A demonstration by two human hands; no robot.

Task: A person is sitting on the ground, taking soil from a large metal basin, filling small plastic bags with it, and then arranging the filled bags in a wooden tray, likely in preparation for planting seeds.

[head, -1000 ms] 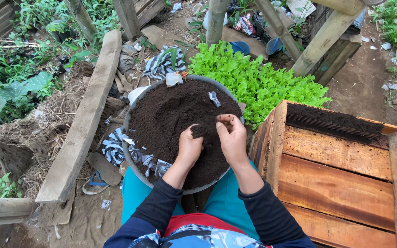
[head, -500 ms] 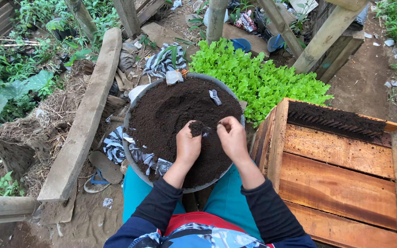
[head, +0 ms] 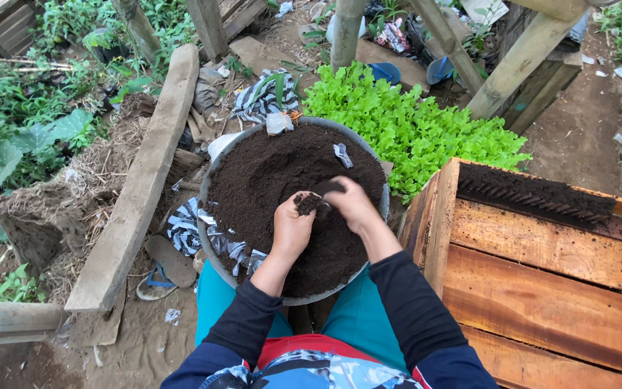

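Note:
A round grey basin (head: 214,173) full of dark soil (head: 268,173) rests on my knees. My left hand (head: 291,229) is cupped over the soil and holds a clump of it at the fingertips. My right hand (head: 353,204) meets it from the right, fingers pinched on the same dark clump. Both hands sit just above the middle of the soil. Small pale scraps (head: 343,154) lie on the soil near the far rim.
A wooden crate (head: 534,281) with a soil-filled seedling strip (head: 534,193) stands at my right. A bed of green lettuce seedlings (head: 412,126) lies beyond the basin. A thick plank (head: 138,187) slants on the left, with a sandal (head: 163,266) beside it. Posts and weeds ring the spot.
Both hands have lifted from the soil surface and shifted slightly right, now pinching a raised clump between them.

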